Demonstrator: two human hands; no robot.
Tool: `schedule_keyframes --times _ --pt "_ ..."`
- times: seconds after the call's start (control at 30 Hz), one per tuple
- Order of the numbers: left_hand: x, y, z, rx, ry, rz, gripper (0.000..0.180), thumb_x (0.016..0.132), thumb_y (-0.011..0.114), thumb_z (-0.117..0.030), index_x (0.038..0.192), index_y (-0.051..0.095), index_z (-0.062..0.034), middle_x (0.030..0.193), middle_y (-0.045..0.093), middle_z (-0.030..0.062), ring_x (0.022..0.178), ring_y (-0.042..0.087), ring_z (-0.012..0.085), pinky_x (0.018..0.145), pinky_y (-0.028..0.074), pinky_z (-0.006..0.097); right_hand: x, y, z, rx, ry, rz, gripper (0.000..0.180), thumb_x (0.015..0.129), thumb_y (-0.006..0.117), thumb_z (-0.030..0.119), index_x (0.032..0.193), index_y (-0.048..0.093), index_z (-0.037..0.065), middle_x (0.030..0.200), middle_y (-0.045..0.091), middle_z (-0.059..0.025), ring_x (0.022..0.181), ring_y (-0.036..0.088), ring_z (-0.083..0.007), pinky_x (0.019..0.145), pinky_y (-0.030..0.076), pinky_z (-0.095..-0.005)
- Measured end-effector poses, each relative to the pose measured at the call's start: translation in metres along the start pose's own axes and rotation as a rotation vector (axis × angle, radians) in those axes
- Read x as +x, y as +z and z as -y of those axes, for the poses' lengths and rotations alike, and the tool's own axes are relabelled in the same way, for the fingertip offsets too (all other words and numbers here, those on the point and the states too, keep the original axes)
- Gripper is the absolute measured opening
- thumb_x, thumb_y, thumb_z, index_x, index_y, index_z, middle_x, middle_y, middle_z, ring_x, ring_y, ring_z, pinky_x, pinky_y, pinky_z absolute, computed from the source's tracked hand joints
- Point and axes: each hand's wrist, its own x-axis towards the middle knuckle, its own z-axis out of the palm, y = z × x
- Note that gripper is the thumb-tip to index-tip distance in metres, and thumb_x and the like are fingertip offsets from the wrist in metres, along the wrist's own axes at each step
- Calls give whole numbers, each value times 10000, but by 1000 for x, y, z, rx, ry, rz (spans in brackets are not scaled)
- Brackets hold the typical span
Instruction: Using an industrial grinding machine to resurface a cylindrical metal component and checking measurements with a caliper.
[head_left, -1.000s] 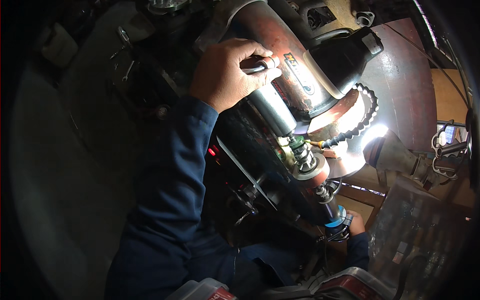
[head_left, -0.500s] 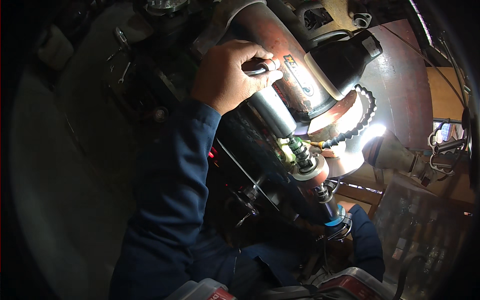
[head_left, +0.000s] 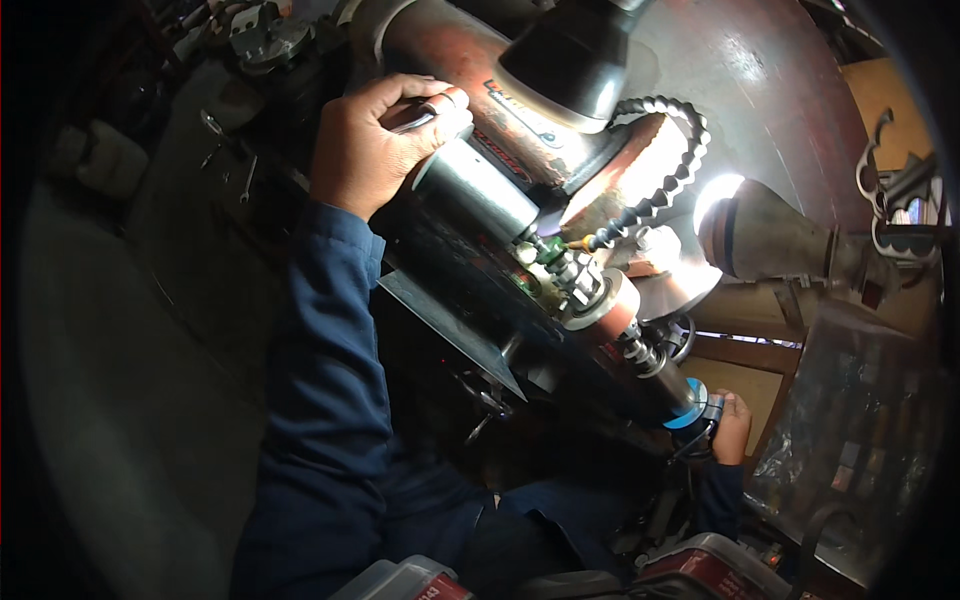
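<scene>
My left hand (head_left: 365, 150) is closed round a metal handle (head_left: 415, 122) at the upper end of a shiny metal cylinder (head_left: 475, 190). From that cylinder's lower end a lobed metal shaft (head_left: 572, 275) runs down to the right, through a round reddish-rimmed collar (head_left: 605, 300). Beyond the collar stands a dark cylinder with a blue band (head_left: 692, 405). Beside this band is my right hand (head_left: 735, 425), its fingers curled at a small grey part; what they grip is hard to make out.
A red-brown machine housing (head_left: 450, 60) lies behind the cylinder. Near it are a black lamp (head_left: 570, 70), a segmented black hose (head_left: 690, 150) and a lit lamp (head_left: 780, 230). Wrenches (head_left: 248, 180) lie at far left. Plastic boxes (head_left: 710, 565) stand at the near edge.
The view has shifted, so the machine sits further left. My right hand, mostly hidden before, now shows beside the blue band. My left hand keeps its hold on the handle.
</scene>
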Motion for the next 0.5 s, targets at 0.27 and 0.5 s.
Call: schedule_keyframes --times 0.27,0.5 --pt "-2 -4 2 -137 -138 48 265 765 739 3 1019 667 24 987 701 102 921 662 141 836 532 266 -50 39 16 -13 -133 -564 417 1018 369 272 1164 569 -64 1113 622 -225 1058 590 -320 930 438 -381" --pt "4 4 -1 -95 -136 76 252 773 728 22 1017 665 33 989 697 91 916 648 124 839 524 254 -101 117 -46 -152 -104 -868 465 1023 319 258 1299 440 -96 1243 526 -294 1137 536 -411 958 419 -402"
